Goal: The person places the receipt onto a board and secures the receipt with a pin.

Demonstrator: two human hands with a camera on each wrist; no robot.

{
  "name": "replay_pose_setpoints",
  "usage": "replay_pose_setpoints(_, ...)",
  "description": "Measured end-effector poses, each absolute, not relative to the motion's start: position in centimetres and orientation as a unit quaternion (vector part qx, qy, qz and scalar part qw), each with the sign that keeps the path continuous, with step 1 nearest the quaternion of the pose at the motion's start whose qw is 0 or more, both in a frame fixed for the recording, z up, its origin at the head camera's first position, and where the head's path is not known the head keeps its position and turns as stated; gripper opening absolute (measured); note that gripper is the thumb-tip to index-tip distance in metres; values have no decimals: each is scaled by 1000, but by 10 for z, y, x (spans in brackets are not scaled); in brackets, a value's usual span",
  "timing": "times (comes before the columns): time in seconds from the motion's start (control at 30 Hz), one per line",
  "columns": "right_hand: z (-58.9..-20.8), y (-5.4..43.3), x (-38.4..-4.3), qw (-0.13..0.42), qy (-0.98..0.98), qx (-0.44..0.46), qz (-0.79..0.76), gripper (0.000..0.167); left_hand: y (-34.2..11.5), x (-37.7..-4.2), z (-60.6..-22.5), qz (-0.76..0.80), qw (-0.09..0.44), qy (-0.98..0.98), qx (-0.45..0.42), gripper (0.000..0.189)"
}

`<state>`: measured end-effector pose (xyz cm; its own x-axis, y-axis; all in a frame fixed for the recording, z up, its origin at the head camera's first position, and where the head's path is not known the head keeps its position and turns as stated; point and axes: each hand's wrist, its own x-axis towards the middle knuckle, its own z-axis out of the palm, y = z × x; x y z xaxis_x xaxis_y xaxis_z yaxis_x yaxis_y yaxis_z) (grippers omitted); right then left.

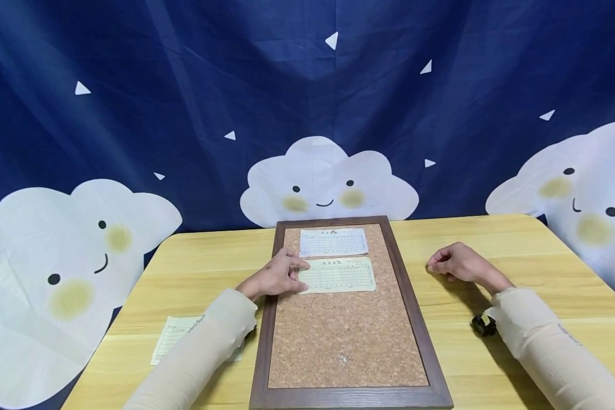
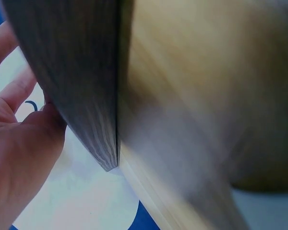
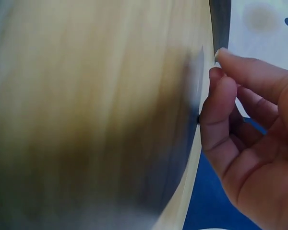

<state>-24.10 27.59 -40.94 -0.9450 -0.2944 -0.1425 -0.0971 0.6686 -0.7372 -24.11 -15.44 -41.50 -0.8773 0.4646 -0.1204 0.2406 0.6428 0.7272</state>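
Note:
A cork board in a dark wooden frame lies on the table. Near its top is a white printed slip, with a pale yellow-green slip just below. My left hand reaches across the frame's left side, thumb and fingers spread against the yellow-green slip's left edge. To the right of the board, my right hand is low over the table with curled fingers. A small dark thing shows at its fingertips, too small to name. In the right wrist view, thumb and forefinger nearly meet.
Another printed slip lies on the table at left, partly covered by the left sleeve. A black-and-yellow object is by the right sleeve. Behind the table hangs a blue curtain with cloud faces.

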Motion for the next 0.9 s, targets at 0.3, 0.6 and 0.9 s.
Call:
replay_pose_setpoints(0.3, -408, 274, -243, 174, 858, -98, -473, 15, -156, -241, -416, 378, 160, 888, 206, 46)
replay_pose_setpoints(0.6, -405, 262, -246, 197, 816, -103, -534, 16, -155, -241, -415, 385, 167, 886, 197, 47)
replay_pose_setpoints(0.9, -397, 250, -250, 187, 783, -98, -585, 10, -155, -241, -415, 386, 167, 886, 195, 47)
